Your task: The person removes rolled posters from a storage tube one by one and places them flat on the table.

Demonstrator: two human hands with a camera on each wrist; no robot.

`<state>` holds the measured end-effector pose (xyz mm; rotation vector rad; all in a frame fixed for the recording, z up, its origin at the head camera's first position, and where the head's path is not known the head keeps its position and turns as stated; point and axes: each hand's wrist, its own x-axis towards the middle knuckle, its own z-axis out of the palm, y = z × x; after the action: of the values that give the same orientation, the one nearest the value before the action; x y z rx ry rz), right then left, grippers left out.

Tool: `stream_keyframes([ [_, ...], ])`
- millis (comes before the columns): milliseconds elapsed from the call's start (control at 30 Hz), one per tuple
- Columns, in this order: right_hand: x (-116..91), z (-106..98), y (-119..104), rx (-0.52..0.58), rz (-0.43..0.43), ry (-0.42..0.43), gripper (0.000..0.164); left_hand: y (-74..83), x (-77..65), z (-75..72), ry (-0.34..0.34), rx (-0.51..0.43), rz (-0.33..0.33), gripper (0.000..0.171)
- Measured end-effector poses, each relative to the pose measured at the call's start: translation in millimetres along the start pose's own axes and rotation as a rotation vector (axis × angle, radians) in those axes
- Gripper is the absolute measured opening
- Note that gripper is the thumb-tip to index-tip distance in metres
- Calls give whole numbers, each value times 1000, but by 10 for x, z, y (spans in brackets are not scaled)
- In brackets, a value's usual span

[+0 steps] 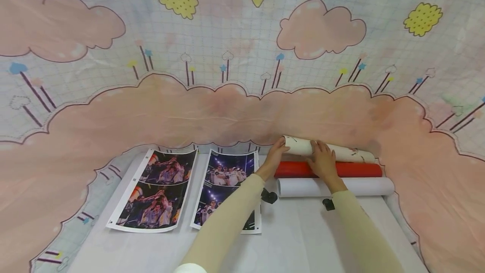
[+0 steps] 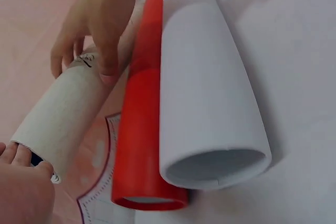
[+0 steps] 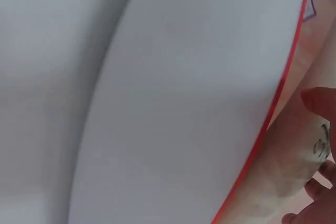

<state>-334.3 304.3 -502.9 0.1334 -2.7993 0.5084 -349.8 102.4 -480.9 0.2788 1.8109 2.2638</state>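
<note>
A cream paper roll [image 1: 346,153] with dark markings lies farthest back, against the patterned cloth. My left hand [image 1: 273,157] holds its left end; in the left wrist view, the fingers [image 2: 20,156] reach into the roll's open mouth and the thumb is at the rim. Farther along, my right hand [image 1: 323,161] grips the roll from above, thumb on the near side and fingers over the far side. Just in front lies a red roll [image 1: 358,169], partly covered by the right hand. Nearest is a thicker white roll [image 1: 363,186], its hollow left end showing in the left wrist view.
Two photo sheets, a left print [image 1: 159,193] and a right print [image 1: 223,176], lie on the white table [image 1: 295,239]. My left forearm crosses the right print. Two small black objects, one left [image 1: 269,196] and one right [image 1: 328,204], sit before the rolls. Patterned cloth surrounds the table.
</note>
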Motion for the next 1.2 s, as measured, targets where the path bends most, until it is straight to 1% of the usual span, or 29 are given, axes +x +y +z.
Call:
stream_keyframes([
  [167,76,-70,113,-9,36,-16,71,71,-55,43,-37,-10,37,59],
  [300,93,-118,184,-20,45,-39,74,106,-95,57,-71,-8,39,59],
  [467,89,-123,215,-87,-8,-58,73,91,-120,27,-83,-4,14,62],
  [633,84,-116,204,-163,-58,-74,72,75,-167,-21,-85,27,7,62],
  [767,73,-120,165,-182,-89,-41,74,104,-199,-55,-60,62,17,63],
  [933,25,-139,107,-212,-131,3,76,115,-272,-137,-27,158,15,61],
  [1100,-23,-172,52,-274,-169,46,77,92,-333,-234,-44,227,-18,56],
  [1200,-60,-212,-5,-274,-188,79,77,90,-362,-265,-37,252,-15,54],
])
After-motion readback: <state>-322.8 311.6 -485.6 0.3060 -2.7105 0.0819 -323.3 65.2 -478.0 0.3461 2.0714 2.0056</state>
